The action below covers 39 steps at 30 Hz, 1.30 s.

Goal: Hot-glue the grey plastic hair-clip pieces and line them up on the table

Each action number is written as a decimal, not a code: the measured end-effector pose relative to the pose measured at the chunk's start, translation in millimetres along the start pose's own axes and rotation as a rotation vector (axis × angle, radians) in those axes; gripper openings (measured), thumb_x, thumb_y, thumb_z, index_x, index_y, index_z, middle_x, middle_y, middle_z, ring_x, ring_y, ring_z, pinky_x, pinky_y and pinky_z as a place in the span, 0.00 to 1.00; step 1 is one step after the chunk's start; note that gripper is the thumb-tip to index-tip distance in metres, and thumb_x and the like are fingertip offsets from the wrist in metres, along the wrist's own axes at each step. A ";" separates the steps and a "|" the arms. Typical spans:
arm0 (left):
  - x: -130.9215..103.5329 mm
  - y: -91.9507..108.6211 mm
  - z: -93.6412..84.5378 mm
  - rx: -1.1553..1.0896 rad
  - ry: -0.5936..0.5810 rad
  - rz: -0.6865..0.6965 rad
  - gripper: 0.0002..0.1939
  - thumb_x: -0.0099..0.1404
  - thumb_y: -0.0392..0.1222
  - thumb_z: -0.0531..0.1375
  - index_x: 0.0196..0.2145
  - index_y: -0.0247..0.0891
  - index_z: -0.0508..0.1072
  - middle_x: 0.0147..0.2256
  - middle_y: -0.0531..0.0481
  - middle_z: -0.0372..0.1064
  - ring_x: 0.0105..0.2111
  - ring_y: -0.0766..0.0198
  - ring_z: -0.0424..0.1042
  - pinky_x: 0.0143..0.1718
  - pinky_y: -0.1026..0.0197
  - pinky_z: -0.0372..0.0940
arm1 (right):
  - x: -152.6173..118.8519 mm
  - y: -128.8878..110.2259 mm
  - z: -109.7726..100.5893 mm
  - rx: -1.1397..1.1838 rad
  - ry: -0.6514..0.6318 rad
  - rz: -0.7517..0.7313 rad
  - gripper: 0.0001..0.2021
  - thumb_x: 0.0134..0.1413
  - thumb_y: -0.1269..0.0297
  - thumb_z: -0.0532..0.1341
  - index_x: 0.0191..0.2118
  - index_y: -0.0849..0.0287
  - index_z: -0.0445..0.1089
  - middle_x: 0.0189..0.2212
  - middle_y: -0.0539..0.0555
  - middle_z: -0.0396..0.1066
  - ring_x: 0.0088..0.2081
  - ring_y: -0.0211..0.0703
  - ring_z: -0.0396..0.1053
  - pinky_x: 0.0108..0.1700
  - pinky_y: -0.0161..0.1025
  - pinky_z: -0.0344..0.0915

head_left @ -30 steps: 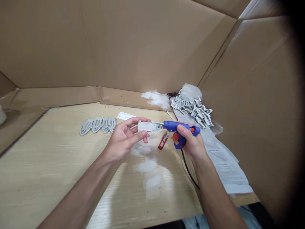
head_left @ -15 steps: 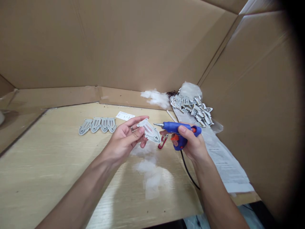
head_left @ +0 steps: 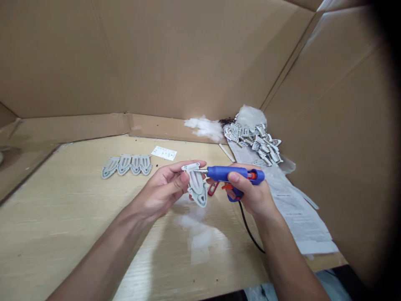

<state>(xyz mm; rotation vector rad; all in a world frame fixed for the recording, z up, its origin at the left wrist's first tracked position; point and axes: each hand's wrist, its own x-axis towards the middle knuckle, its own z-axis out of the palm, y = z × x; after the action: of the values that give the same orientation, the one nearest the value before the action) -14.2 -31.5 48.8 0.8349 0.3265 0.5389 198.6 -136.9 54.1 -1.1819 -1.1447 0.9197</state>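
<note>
Between thumb and fingers, my left hand [head_left: 171, 184] grips a light grey plastic piece [head_left: 197, 188], pointed at its lower end and with long recesses. My right hand [head_left: 250, 188] is wrapped round a blue glue gun [head_left: 228, 173] with an orange trigger. The gun's metal nozzle lies over the upper part of the grey piece; whether it touches cannot be told. A black cord [head_left: 247, 228] runs down from the gun's handle. Behind the hands, partly hidden, a red carabiner-like thing [head_left: 213, 189] lies on the table.
Several similar grey pieces [head_left: 127, 164] stand in a row at left, near a white printed card [head_left: 164, 153]. A heap of grey parts [head_left: 253, 140] lies on printed paper [head_left: 291, 213] at right. White fluff [head_left: 205, 127] sits at the back. Cardboard walls [head_left: 156, 58] surround the table.
My left hand has turned the grey piece so its pointed end faces more downward. The glue gun has moved left and slightly down, bringing its nozzle over the piece.
</note>
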 end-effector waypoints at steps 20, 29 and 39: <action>-1.0 4.2 6.5 -0.032 0.045 0.015 0.23 0.58 0.48 0.74 0.49 0.36 0.82 0.38 0.45 0.83 0.36 0.67 0.82 0.38 0.71 0.74 | 1.3 -0.7 1.2 -0.005 0.037 0.028 0.18 0.59 0.48 0.72 0.32 0.60 0.81 0.20 0.52 0.73 0.18 0.34 0.63 0.18 0.31 0.58; -0.9 3.1 6.3 -0.034 0.027 0.025 0.21 0.60 0.47 0.73 0.49 0.37 0.82 0.40 0.45 0.83 0.38 0.68 0.83 0.40 0.72 0.75 | 2.1 3.4 -0.1 -0.016 0.037 0.007 0.16 0.60 0.50 0.71 0.33 0.60 0.82 0.18 0.50 0.69 0.17 0.34 0.63 0.18 0.30 0.58; 0.3 -0.1 3.0 0.086 0.144 0.060 0.26 0.55 0.51 0.76 0.49 0.39 0.83 0.41 0.47 0.82 0.36 0.72 0.78 0.38 0.72 0.70 | -0.4 -3.4 0.1 -0.158 0.051 0.029 0.19 0.62 0.46 0.70 0.38 0.60 0.83 0.23 0.53 0.75 0.19 0.35 0.65 0.19 0.31 0.57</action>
<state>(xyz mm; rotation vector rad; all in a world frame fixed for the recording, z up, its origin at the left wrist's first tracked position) -12.5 -33.3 50.6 0.8927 0.4602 0.6460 198.3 -137.8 57.4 -1.3459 -1.1784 0.8280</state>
